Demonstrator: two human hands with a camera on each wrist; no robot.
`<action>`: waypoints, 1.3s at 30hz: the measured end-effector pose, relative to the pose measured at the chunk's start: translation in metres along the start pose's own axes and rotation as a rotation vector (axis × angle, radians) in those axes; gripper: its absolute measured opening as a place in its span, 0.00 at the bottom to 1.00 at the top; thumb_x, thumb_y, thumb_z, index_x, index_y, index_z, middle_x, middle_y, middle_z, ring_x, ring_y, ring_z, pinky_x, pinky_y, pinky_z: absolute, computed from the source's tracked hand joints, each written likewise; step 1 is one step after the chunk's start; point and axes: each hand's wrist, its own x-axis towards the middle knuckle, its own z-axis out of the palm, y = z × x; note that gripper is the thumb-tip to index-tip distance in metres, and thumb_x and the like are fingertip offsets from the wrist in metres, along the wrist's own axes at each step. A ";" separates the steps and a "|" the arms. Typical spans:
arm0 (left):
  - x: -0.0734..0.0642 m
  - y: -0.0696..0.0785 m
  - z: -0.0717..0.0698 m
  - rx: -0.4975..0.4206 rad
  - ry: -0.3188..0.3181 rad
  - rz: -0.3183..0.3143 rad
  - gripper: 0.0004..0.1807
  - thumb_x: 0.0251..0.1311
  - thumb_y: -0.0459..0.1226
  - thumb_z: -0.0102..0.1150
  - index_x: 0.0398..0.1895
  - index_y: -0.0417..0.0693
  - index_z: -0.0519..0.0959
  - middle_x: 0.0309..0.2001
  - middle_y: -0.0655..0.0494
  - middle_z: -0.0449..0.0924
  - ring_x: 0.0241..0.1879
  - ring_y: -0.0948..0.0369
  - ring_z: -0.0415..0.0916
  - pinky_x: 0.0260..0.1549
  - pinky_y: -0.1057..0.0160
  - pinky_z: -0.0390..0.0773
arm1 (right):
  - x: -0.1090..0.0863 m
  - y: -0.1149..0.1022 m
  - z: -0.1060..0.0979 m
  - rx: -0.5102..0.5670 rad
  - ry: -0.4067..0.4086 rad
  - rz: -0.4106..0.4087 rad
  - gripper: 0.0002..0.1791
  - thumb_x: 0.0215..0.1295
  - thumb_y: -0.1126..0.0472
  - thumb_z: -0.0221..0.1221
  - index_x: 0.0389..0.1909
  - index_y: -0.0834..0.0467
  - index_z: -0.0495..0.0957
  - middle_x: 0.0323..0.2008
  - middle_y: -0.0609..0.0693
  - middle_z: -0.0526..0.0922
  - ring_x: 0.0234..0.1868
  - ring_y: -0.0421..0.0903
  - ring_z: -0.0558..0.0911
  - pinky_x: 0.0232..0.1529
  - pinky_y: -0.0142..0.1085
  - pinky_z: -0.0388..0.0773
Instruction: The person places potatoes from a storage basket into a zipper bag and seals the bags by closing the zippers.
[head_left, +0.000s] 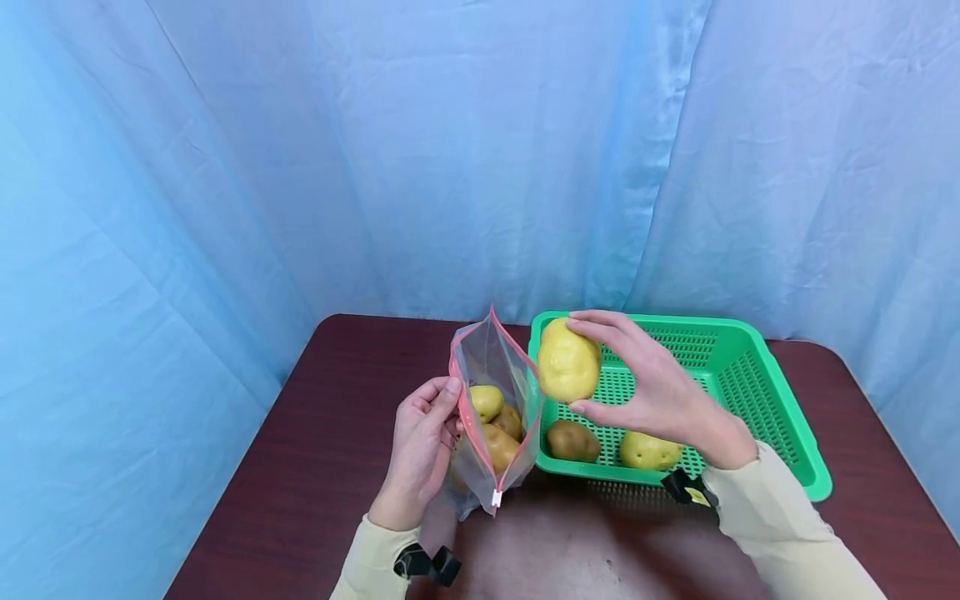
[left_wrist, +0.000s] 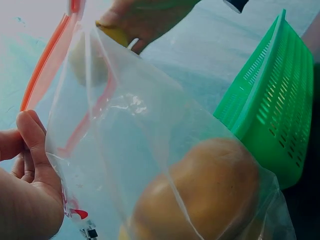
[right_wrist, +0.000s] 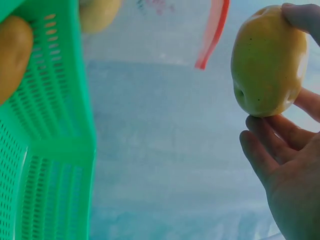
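Observation:
In the head view, my left hand (head_left: 423, 442) pinches the pink-edged rim of a clear zip bag (head_left: 487, 350) between thumb and fingers. The bag's mouth gapes, and several potatoes (head_left: 500, 447) lie inside it. My right hand (head_left: 652, 375) holds a yellow potato (head_left: 568, 361) between thumb and fingertips, just right of the bag's mouth and above the basket. The right wrist view shows that potato (right_wrist: 270, 62) gripped by the fingertips. Through the plastic in the left wrist view, a large brownish potato (left_wrist: 200, 190) shows low in the bag.
A green plastic basket (head_left: 787, 417) stands right of the bag on the dark table (head_left: 300, 467). A brown potato (head_left: 573, 440) and a yellow potato (head_left: 649, 451) lie in its near side. Blue curtains (head_left: 480, 167) hang behind the table. A white slider (head_left: 497, 498) sits at the bag's near corner.

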 end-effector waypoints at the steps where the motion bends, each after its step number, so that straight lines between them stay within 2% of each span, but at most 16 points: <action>1: 0.000 0.000 0.000 0.001 -0.001 0.001 0.07 0.76 0.30 0.54 0.38 0.43 0.81 0.28 0.57 0.78 0.22 0.67 0.73 0.23 0.73 0.75 | 0.002 -0.003 0.001 0.013 0.007 -0.013 0.46 0.55 0.48 0.77 0.73 0.57 0.70 0.70 0.53 0.71 0.68 0.51 0.72 0.64 0.35 0.73; 5: 0.002 0.000 -0.001 0.007 -0.007 0.004 0.06 0.76 0.31 0.55 0.39 0.43 0.80 0.28 0.57 0.78 0.22 0.67 0.73 0.23 0.73 0.75 | 0.009 -0.014 0.007 0.057 0.023 -0.058 0.45 0.60 0.42 0.72 0.73 0.58 0.69 0.71 0.55 0.70 0.69 0.53 0.72 0.66 0.33 0.70; 12: 0.003 0.000 -0.001 0.010 -0.015 0.004 0.06 0.76 0.31 0.55 0.38 0.43 0.80 0.27 0.57 0.78 0.23 0.66 0.73 0.23 0.73 0.74 | 0.021 -0.025 0.025 0.029 -0.014 -0.095 0.47 0.57 0.45 0.74 0.74 0.58 0.68 0.73 0.55 0.68 0.71 0.54 0.70 0.65 0.50 0.75; 17: 0.003 -0.001 0.000 0.017 -0.026 0.002 0.05 0.75 0.33 0.57 0.39 0.43 0.80 0.27 0.56 0.78 0.23 0.66 0.73 0.24 0.73 0.75 | 0.028 -0.025 0.038 -0.008 -0.059 -0.128 0.47 0.55 0.49 0.73 0.74 0.59 0.67 0.73 0.57 0.68 0.70 0.54 0.71 0.63 0.52 0.76; 24: 0.006 0.002 0.003 0.025 -0.030 -0.003 0.04 0.75 0.32 0.57 0.41 0.41 0.80 0.28 0.55 0.78 0.22 0.66 0.73 0.24 0.73 0.76 | 0.032 -0.017 0.048 -0.092 -0.130 -0.148 0.45 0.56 0.48 0.71 0.73 0.60 0.68 0.72 0.58 0.70 0.71 0.56 0.69 0.68 0.55 0.69; 28: 0.008 0.003 0.003 0.015 -0.031 0.003 0.04 0.75 0.32 0.56 0.41 0.40 0.80 0.29 0.56 0.78 0.21 0.67 0.73 0.24 0.73 0.76 | 0.036 -0.017 0.047 -0.105 -0.215 -0.086 0.44 0.58 0.47 0.70 0.73 0.60 0.69 0.73 0.58 0.70 0.77 0.58 0.63 0.72 0.62 0.61; 32: 0.009 0.004 0.002 -0.016 -0.028 -0.001 0.05 0.76 0.31 0.55 0.40 0.41 0.80 0.28 0.57 0.78 0.21 0.67 0.74 0.23 0.74 0.75 | 0.035 -0.016 0.046 -0.097 -0.292 0.016 0.45 0.61 0.48 0.70 0.76 0.59 0.66 0.77 0.56 0.64 0.80 0.60 0.55 0.74 0.66 0.53; 34: 0.010 0.005 0.001 -0.029 -0.021 -0.001 0.06 0.76 0.31 0.55 0.39 0.42 0.79 0.27 0.58 0.78 0.22 0.67 0.75 0.23 0.74 0.75 | 0.032 -0.015 0.045 -0.098 -0.272 0.049 0.44 0.63 0.49 0.70 0.76 0.59 0.65 0.78 0.56 0.62 0.80 0.60 0.56 0.74 0.64 0.56; 36: 0.010 0.006 -0.001 -0.040 -0.009 0.002 0.07 0.76 0.32 0.55 0.38 0.44 0.79 0.26 0.58 0.78 0.22 0.66 0.75 0.23 0.74 0.75 | 0.028 -0.014 0.045 -0.109 -0.213 0.104 0.42 0.65 0.49 0.70 0.75 0.61 0.66 0.77 0.57 0.64 0.77 0.59 0.61 0.72 0.60 0.63; 39: 0.010 0.008 -0.004 -0.051 0.008 0.011 0.07 0.76 0.32 0.55 0.37 0.43 0.80 0.26 0.57 0.78 0.22 0.66 0.75 0.24 0.74 0.74 | 0.021 -0.014 0.043 -0.139 -0.119 0.238 0.34 0.69 0.48 0.68 0.69 0.62 0.73 0.65 0.56 0.77 0.63 0.55 0.77 0.59 0.53 0.78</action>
